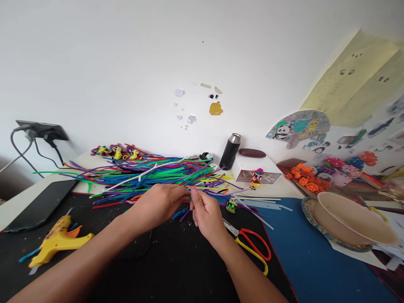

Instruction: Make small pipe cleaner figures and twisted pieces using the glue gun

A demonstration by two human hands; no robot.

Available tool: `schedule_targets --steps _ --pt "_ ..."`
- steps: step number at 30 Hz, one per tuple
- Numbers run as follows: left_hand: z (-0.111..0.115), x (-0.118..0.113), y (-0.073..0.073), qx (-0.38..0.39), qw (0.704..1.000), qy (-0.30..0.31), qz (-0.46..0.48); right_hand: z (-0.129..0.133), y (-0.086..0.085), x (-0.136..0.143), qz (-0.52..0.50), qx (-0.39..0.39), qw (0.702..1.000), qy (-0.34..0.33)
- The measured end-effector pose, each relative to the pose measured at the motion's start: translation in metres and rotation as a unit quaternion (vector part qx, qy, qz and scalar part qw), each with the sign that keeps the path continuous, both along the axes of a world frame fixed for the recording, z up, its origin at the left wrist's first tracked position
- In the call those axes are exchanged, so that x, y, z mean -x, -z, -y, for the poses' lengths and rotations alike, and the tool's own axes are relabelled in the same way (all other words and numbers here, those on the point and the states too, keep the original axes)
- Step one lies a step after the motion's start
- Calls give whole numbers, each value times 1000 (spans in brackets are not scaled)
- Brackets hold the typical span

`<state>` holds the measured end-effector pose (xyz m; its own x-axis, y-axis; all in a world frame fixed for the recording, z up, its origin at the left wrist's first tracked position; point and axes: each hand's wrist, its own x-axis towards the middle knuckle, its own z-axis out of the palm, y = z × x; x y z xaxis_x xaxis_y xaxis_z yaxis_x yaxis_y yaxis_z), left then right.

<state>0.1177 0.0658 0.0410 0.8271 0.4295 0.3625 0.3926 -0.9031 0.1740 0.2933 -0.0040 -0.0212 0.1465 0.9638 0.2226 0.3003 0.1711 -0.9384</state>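
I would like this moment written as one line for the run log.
left hand: fingertips meeting right hand | held item: unclear | nearby: pipe cleaners, scissors, yellow glue gun

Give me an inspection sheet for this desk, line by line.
Surface: black mat with pale specks; blue mat at right.
Things in use: coloured fuzzy stems, piled toward the wall.
Clutter: yellow glue gun and dark flat device at left; scissors with red and yellow handles at right; bowl at far right.
Grip: left hand and right hand close together, fingers bent; anything held is mostly hidden.
Cables: several, at the wall socket, left.
Surroundings: wall stickers; black bottle; small colourful figures.
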Motion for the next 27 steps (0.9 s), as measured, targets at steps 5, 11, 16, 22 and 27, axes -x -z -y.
schedule_targets --steps 5,11,16,22,27 --pt "1 3 -5 20 1000 -1 1 4 -5 2 0 6 1000 -11" --pt "0 5 -10 41 999 18 20 6 -9 3 -8 -4 1000 -18" --pt "0 8 -16 30 999 20 41 9 -13 6 -64 -8 997 -31" --pt "4 10 -18 8 999 10 42 12 -16 9 -95 -16 995 -33" --pt "7 11 -22 5 999 24 46 14 -15 11 -115 -23 992 -39"
